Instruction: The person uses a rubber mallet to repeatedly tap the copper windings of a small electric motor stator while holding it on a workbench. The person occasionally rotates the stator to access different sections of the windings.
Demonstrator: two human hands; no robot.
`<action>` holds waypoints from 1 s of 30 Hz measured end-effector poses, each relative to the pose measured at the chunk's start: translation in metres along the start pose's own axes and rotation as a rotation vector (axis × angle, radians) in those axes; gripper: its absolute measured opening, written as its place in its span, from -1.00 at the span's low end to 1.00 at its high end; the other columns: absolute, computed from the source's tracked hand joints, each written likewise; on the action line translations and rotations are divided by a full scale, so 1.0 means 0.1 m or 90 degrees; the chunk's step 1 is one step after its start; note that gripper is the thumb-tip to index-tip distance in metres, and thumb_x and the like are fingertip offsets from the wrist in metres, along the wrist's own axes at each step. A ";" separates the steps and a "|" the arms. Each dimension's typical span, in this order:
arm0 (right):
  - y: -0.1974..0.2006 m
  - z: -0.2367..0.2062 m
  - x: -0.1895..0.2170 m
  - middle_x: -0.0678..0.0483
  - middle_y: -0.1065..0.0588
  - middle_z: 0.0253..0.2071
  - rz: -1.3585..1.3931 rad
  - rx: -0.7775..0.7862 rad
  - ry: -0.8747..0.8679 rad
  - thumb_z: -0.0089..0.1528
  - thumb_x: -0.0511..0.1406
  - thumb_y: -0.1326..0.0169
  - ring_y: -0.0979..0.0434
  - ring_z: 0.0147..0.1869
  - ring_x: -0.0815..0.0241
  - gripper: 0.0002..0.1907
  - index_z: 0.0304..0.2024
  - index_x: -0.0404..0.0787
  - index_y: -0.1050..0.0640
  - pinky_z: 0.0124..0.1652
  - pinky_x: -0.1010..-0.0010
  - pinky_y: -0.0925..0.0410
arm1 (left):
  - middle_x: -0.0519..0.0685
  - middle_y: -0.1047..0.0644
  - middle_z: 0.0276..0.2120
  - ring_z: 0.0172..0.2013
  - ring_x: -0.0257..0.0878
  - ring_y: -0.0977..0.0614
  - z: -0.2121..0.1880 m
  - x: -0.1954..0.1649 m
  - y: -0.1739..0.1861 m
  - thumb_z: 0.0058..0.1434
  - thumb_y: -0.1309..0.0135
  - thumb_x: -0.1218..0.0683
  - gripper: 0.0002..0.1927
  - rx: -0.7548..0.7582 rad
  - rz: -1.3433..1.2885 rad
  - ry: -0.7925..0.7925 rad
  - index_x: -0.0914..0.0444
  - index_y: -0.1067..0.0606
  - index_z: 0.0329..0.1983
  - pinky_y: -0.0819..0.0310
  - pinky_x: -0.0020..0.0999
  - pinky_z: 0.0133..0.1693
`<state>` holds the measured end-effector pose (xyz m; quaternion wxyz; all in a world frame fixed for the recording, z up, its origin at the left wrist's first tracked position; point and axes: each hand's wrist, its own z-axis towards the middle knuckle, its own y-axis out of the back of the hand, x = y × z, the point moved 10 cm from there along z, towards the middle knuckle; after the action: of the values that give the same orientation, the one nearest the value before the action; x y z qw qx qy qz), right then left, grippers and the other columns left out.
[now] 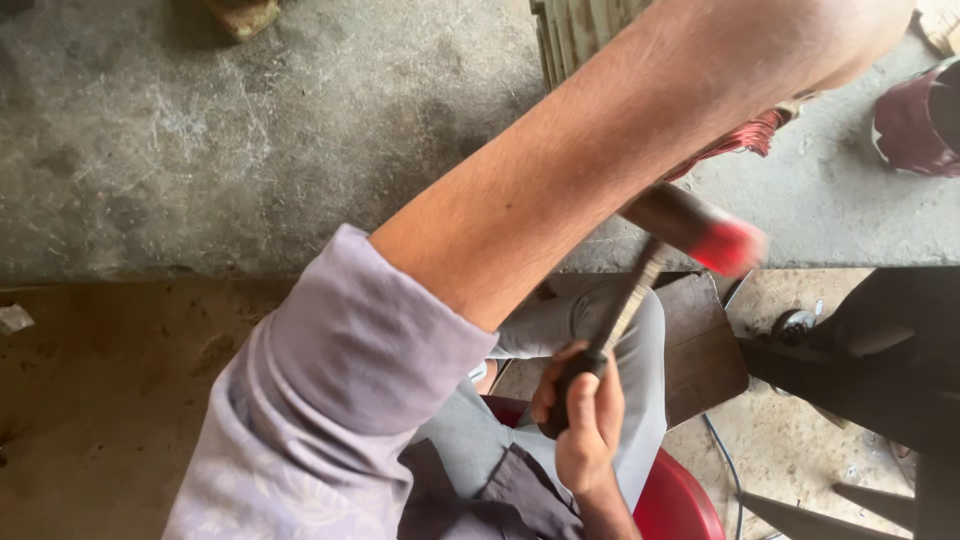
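My right hand [585,425] is closed around the dark grip of a hammer [640,290], low in the middle of the view above my grey-trousered lap. The hammer's shaft rises up and to the right to a motion-blurred head with a red end [725,245], level with the edge of a concrete slab [300,150]. My left arm, in a rolled-up lilac sleeve [340,390], crosses the view from lower left to upper right. It leaves the frame there, so the left hand is hidden. Behind the arm shows a bundle of reddish copper wire [745,135].
A ribbed metal casing [580,30] sits on the slab at the top. A dark red round object [915,125] lies at the right edge. I sit on a red seat [685,500]. A brown board [705,350], a thin cable [725,460] and dark metal shapes [870,360] occupy the floor on the right.
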<state>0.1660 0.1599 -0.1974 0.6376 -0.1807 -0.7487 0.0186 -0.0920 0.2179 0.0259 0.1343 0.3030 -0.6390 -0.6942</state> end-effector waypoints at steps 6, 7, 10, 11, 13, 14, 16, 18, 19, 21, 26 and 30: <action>0.02 0.00 0.07 0.02 -0.36 -0.38 -0.002 -0.008 0.055 0.46 -0.02 0.13 -0.33 -0.42 0.25 -0.55 0.03 -0.30 -0.33 -0.42 0.43 -0.27 | -0.06 -0.60 -0.56 -0.61 -0.25 -0.63 0.00 0.04 -0.03 0.33 -0.05 -0.06 -0.76 -0.003 -0.007 0.005 0.18 -0.57 -0.29 -0.46 -0.27 -0.58; 0.05 0.00 0.05 0.02 -0.36 -0.38 -0.024 -0.017 0.043 0.46 -0.03 0.13 -0.32 -0.43 0.26 -0.55 0.01 -0.31 -0.34 -0.44 0.43 -0.26 | -0.06 -0.59 -0.56 -0.61 -0.25 -0.63 0.00 0.02 -0.03 0.33 -0.05 -0.06 -0.76 -0.005 -0.006 0.003 0.18 -0.57 -0.29 -0.46 -0.27 -0.58; 0.07 0.00 0.09 0.01 -0.37 -0.39 0.041 -0.022 0.068 0.46 -0.02 0.12 -0.34 -0.43 0.24 -0.55 0.03 -0.31 -0.34 -0.43 0.42 -0.27 | -0.06 -0.59 -0.56 -0.61 -0.25 -0.63 0.00 0.00 -0.02 0.33 -0.05 -0.06 -0.76 0.000 0.001 0.001 0.18 -0.58 -0.29 -0.46 -0.26 -0.59; 0.06 0.00 0.11 0.00 -0.37 -0.39 0.083 -0.015 0.086 0.46 -0.01 0.12 -0.36 -0.43 0.23 -0.55 0.04 -0.30 -0.34 -0.41 0.41 -0.29 | -0.06 -0.59 -0.56 -0.61 -0.25 -0.63 0.00 0.00 -0.02 0.33 -0.05 -0.06 -0.76 0.001 0.000 0.001 0.18 -0.58 -0.29 -0.46 -0.26 -0.59; 0.02 0.00 0.06 0.02 -0.37 -0.43 0.087 -0.007 0.062 0.47 0.00 0.13 -0.37 -0.46 0.24 -0.54 0.01 -0.30 -0.35 -0.45 0.41 -0.30 | -0.06 -0.59 -0.57 -0.61 -0.25 -0.63 0.00 -0.01 -0.02 0.33 -0.05 -0.06 -0.76 -0.004 -0.002 0.001 0.18 -0.58 -0.29 -0.46 -0.26 -0.59; -0.01 0.01 0.04 0.03 -0.38 -0.44 0.093 -0.001 0.059 0.47 0.00 0.14 -0.37 -0.48 0.24 -0.53 -0.01 -0.30 -0.35 -0.47 0.42 -0.31 | -0.06 -0.59 -0.57 -0.61 -0.25 -0.63 0.01 0.00 -0.01 0.33 -0.05 -0.07 -0.75 -0.004 0.003 0.001 0.17 -0.58 -0.30 -0.46 -0.26 -0.59; -0.02 -0.01 -0.04 0.03 -0.36 -0.44 0.084 0.002 0.006 0.46 -0.01 0.13 -0.36 -0.48 0.24 -0.54 0.01 -0.31 -0.35 -0.47 0.42 -0.29 | -0.06 -0.59 -0.57 -0.61 -0.25 -0.63 0.03 -0.01 -0.01 0.33 -0.06 -0.07 -0.75 -0.005 0.005 0.000 0.17 -0.58 -0.30 -0.46 -0.26 -0.59; 0.03 -0.01 0.03 0.03 -0.37 -0.44 0.028 -0.017 0.035 0.46 0.00 0.14 -0.36 -0.47 0.25 -0.53 0.02 -0.31 -0.35 -0.47 0.43 -0.27 | -0.06 -0.59 -0.57 -0.61 -0.24 -0.63 0.04 -0.02 -0.01 0.33 -0.06 -0.07 -0.75 -0.006 0.014 -0.004 0.17 -0.58 -0.30 -0.46 -0.25 -0.59; 0.09 -0.01 0.14 0.02 -0.40 -0.44 -0.027 -0.031 0.088 0.47 0.01 0.15 -0.36 -0.47 0.26 -0.52 0.02 -0.31 -0.35 -0.46 0.45 -0.27 | -0.07 -0.59 -0.57 -0.61 -0.24 -0.63 0.06 -0.03 -0.01 0.33 -0.06 -0.07 -0.75 -0.007 0.017 -0.005 0.17 -0.58 -0.30 -0.46 -0.25 -0.59; 0.22 -0.06 0.37 0.05 -0.41 -0.45 -0.136 -0.064 0.159 0.48 0.00 0.15 -0.34 -0.49 0.30 -0.54 0.04 -0.30 -0.35 -0.47 0.49 -0.23 | -0.07 -0.59 -0.57 -0.61 -0.24 -0.63 0.07 -0.02 0.00 0.33 -0.06 -0.07 -0.75 -0.013 0.011 -0.001 0.17 -0.58 -0.30 -0.46 -0.25 -0.59; 0.55 0.02 0.95 0.17 -0.39 -0.51 -0.458 -0.145 0.326 0.50 -0.13 0.09 -0.27 -0.53 0.42 -0.66 0.04 -0.32 -0.41 -0.47 0.56 -0.15 | -0.07 -0.59 -0.58 -0.62 -0.24 -0.63 0.08 0.01 0.05 0.33 -0.06 -0.08 -0.75 -0.036 0.011 0.004 0.17 -0.58 -0.31 -0.46 -0.25 -0.59; 0.64 -0.04 1.19 0.10 -0.46 -0.39 -0.659 -0.159 0.368 0.49 -0.15 -0.01 -0.41 -0.41 0.38 -0.62 0.05 -0.40 -0.49 -0.38 0.55 -0.27 | -0.07 -0.59 -0.58 -0.62 -0.23 -0.62 0.07 0.01 0.01 0.33 -0.06 -0.08 -0.74 -0.025 0.012 -0.005 0.17 -0.58 -0.32 -0.46 -0.24 -0.60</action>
<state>0.1713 0.2543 -0.1001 0.7156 0.1357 -0.5323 -0.4315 -0.0971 0.2233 0.0271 0.1442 0.2918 -0.6286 -0.7063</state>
